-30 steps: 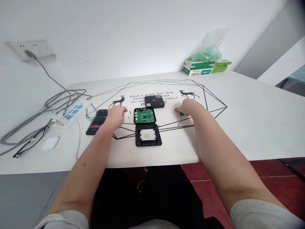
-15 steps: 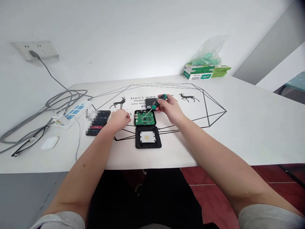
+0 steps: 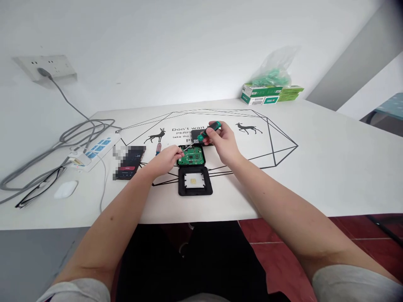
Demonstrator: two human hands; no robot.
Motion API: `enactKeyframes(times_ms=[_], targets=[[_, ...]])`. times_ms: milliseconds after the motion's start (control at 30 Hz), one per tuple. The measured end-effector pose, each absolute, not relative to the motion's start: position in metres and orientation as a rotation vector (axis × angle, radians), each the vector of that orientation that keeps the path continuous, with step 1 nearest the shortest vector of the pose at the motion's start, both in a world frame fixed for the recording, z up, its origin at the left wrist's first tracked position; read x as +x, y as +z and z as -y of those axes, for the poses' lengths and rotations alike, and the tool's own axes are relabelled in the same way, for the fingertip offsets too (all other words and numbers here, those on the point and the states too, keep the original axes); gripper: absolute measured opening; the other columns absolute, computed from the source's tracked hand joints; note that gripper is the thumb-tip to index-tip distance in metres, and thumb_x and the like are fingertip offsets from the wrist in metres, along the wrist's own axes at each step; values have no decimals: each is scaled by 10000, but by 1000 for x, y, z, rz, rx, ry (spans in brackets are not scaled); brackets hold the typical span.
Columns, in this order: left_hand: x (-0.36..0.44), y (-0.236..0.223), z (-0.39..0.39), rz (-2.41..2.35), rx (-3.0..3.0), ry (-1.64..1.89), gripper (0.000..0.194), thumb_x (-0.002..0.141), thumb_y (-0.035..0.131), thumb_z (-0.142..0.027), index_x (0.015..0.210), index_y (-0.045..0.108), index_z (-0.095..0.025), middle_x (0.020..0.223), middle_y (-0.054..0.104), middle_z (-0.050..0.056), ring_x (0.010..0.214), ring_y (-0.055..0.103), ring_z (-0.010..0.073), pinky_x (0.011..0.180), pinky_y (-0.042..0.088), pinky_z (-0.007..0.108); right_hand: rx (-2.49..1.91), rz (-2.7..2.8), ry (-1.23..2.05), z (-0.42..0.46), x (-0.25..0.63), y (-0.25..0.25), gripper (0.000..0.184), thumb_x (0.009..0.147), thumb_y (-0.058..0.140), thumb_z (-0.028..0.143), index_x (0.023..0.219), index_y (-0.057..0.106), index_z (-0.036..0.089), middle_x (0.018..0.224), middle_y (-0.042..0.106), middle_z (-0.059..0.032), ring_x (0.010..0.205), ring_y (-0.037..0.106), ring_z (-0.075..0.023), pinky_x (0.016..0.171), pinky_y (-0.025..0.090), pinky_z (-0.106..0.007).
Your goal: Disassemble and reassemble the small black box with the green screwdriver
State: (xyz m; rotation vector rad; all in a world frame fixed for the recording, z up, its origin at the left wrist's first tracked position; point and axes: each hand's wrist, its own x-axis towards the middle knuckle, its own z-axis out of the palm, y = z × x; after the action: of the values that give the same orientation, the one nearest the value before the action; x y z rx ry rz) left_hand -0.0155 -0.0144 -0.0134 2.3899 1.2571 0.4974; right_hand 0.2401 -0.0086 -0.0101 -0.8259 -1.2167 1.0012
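My right hand (image 3: pixel 223 142) is closed round a small green-handled screwdriver (image 3: pixel 206 131), its thin shaft slanting down-left to the near-left corner of a green circuit board (image 3: pixel 192 157). My left hand (image 3: pixel 170 157) is pinched at that same corner, by the screwdriver tip; what it pinches is too small to see. An open black case half (image 3: pixel 195 181) with a pale square pad lies just in front of the board. A black box (image 3: pixel 198 135) sits behind it, partly hidden by my right hand.
A phone (image 3: pixel 130 161) lies left of the board, with a small tube (image 3: pixel 158 147) beside it. A power strip (image 3: pixel 94 149), grey cables (image 3: pixel 75 132), glasses (image 3: pixel 37 191) and a white mouse (image 3: pixel 65 188) fill the left. Green boxes (image 3: pixel 267 94) under a plastic bag stand at the back right.
My right hand picked the screwdriver up from the table on the right and brought it over the board. My left hand moved right from the phone to the board's corner.
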Motion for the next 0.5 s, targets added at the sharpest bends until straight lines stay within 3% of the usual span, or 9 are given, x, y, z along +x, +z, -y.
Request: enactKeyframes(times_ms=[500], targets=[[-12, -11, 18, -1184, 2412, 402, 200, 1054, 395, -196, 993, 583, -226, 1109, 691, 88, 1045, 651, 256, 971, 541, 423, -851, 1454, 836, 27, 232, -5, 685, 816, 785, 796, 1211, 560, 284, 969, 683, -6, 790, 667, -173, 817, 603, -402]])
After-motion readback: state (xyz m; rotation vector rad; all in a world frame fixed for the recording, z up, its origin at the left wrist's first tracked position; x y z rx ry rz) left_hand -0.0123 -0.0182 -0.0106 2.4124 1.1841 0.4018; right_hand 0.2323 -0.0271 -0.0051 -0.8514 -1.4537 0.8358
